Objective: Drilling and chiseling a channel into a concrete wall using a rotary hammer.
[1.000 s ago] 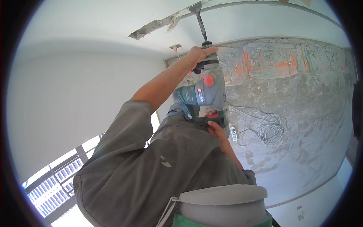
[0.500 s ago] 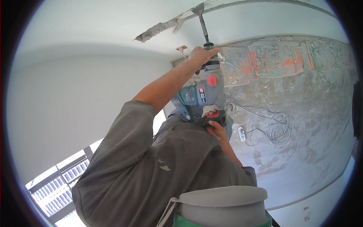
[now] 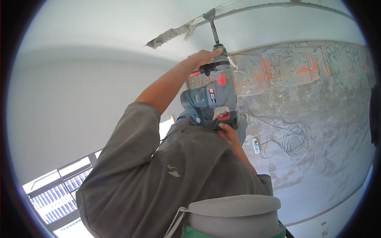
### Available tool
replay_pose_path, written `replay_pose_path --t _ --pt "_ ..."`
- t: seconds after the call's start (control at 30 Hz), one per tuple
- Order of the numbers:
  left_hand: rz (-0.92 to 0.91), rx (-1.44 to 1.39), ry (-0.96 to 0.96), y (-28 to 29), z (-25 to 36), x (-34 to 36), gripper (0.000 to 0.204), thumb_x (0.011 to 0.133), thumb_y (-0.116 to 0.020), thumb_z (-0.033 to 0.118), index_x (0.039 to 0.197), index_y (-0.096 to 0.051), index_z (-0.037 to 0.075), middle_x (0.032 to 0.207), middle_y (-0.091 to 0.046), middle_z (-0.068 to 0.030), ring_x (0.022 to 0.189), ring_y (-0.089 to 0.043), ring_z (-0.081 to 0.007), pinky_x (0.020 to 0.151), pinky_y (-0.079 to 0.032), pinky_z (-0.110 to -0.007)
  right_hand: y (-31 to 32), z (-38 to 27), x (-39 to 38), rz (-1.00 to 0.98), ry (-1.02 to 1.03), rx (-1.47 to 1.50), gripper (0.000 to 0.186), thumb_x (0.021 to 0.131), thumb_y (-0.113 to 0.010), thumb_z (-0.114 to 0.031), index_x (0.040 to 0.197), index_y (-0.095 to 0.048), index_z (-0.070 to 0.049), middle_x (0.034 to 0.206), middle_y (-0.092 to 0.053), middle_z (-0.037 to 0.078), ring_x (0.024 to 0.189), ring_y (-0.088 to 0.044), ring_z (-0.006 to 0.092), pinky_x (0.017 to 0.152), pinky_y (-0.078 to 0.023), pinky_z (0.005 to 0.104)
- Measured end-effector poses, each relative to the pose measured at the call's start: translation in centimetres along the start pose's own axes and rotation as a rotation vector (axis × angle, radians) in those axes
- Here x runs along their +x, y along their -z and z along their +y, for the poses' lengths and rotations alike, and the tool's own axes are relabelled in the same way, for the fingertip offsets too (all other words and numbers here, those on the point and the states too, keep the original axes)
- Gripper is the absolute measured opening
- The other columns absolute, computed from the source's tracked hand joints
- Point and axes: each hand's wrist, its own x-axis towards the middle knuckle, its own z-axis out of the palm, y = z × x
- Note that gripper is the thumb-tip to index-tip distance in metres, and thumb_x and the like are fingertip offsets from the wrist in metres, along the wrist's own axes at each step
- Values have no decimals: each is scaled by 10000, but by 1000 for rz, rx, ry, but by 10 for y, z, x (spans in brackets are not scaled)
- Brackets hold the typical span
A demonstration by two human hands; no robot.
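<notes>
A dark green and grey rotary hammer (image 3: pixel 217 94) with a red knob points toward the wall, its wide flat chisel (image 3: pixel 213 27) at a rough chipped groove (image 3: pixel 168 36). My left hand (image 3: pixel 206 56) is closed on the hammer's front collar, just behind the bit, above the side handle (image 3: pixel 205 70). My right hand (image 3: pixel 227 130) grips the rear handle by the red trigger, held low against my grey shirt. The hammer's body hides part of my right hand's fingers.
On the dusty floor (image 3: pixel 317 131) lie a coiled grey cable (image 3: pixel 293 141) and a white power strip (image 3: pixel 256 146). Rubble on orange-marked sheets (image 3: pixel 289 67) runs along the wall's foot. A small socket box is partly hidden behind my left arm. A window (image 3: pixel 59 190) is at lower left.
My left arm has dropped slightly and more of the red side handle now shows. The chisel and groove appear a little lower and further right in view.
</notes>
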Motion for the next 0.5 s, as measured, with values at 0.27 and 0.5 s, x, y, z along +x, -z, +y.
replay_pose_path --t 0.27,0.5 --pt "-154 752 -475 43 -74 -12 575 663 -776 268 1162 -589 52 1015 -639 -123 914 -620 -250 827 -481 -350 -39 -21 -12 93 18 -28 498 759 -649 97 1182 -475 -100 1082 -513 27 1113 -480 191 1027 -364 353" --pt "-125 488 -462 11 -51 -27 429 676 -772 250 1025 -649 33 837 -683 -91 813 -648 -208 773 -496 -336 -96 -30 -19 61 328 -257 201 861 -608 -82 1032 -503 -60 963 -523 66 983 -510 215 928 -420 377"
